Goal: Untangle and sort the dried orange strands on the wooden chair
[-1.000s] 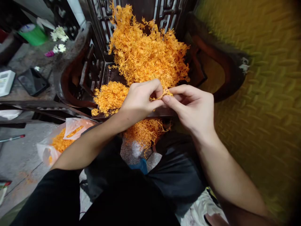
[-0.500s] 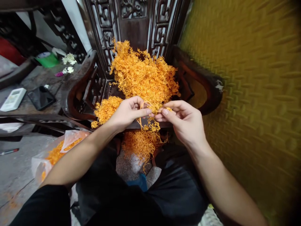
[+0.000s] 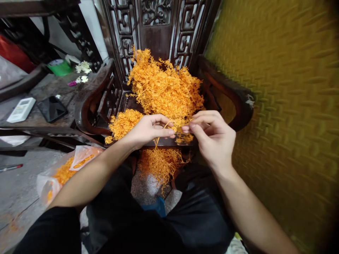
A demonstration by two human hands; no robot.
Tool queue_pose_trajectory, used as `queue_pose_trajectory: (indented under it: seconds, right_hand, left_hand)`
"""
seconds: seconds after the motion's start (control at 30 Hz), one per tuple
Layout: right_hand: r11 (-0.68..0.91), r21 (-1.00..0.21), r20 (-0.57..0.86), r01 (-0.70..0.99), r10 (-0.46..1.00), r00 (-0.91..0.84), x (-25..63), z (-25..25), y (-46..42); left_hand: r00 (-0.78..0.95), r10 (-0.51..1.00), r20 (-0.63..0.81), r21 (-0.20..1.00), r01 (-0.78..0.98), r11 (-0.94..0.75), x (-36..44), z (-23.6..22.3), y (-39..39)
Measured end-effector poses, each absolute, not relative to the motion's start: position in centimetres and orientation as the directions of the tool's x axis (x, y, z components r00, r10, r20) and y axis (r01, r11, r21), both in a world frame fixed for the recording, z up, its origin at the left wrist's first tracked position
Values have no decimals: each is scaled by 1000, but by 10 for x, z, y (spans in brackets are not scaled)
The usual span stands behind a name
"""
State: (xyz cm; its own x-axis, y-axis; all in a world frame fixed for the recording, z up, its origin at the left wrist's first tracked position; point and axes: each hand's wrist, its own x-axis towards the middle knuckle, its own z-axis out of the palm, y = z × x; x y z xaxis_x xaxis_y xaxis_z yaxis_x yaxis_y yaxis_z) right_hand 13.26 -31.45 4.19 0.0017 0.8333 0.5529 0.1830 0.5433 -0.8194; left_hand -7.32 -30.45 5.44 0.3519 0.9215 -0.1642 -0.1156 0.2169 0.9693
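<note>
My left hand pinches a thin orange sprig, whose stalk pokes out past the thumb and below the fingers. To its right, the thumb and fingertips of my right hand are pressed together on fine orange strands. Between the hands hang small frilly orange tufts, partly blurred. Behind them rises a large heap of orange frilly sprigs on the seat of a dark carved wooden chair. A smaller orange pile lies left of it, near my left wrist. Loose orange stalks lie lower down, between my knees.
A plastic bag with orange bits stands on the floor at left. The wooden side table holds a white remote, a black phone, a green tape roll and white flowers. A yellow textured surface borders the right.
My hands have drawn slightly apart, the right one shifting right. Tufts that hung below my left fingers now hang nearer the right hand. The view has shifted a little.
</note>
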Motion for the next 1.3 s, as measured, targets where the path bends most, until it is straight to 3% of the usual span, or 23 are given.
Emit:
queue_pose_trajectory:
  seconds: [0.1, 0.27, 0.4, 0.53, 0.7, 0.97, 1.07, 1.17, 1.3]
  right_hand:
    - [662, -651, 645, 372, 740, -190, 132, 48, -318]
    - [766, -535, 639, 357, 643, -423, 130, 50, -322]
    - [788, -493, 688, 370, 613, -389, 129, 47, -321]
    - [807, -517, 655, 287, 588, -474, 126, 46, -324]
    - [786, -537, 611, 307, 613, -501, 124, 42, -328]
    - [918, -259, 769, 301, 384, -511, 117, 43, -327]
    - [920, -154, 788, 361, 335, -517, 114, 51, -332]
    - [892, -32, 795, 452, 296, -530, 112, 58, -337]
    - [908, -6, 825, 420, 242, -511, 110, 62, -341]
  left_hand:
    - [375, 913, -163, 950, -190, 248, -73, 54, -305]
    - [333, 931, -152, 952, -205, 229, -75, 51, -307]
    - [372, 920, -126, 963, -175, 203, -74, 52, -309]
    - [225, 969, -107, 983, -124, 137, -72, 52, -308]
    - [166, 981, -102, 956, -256, 143, -74, 50, -307]
    - [433, 847, -310, 763, -419, 493, -71, 52, -314]
    - [481, 831, -280, 767, -408, 495, -70, 54, -316]
    - [404, 871, -278, 779, -436, 451, -71, 58, -317]
    - [329, 912, -245, 805, -456, 381, -76, 66, -319]
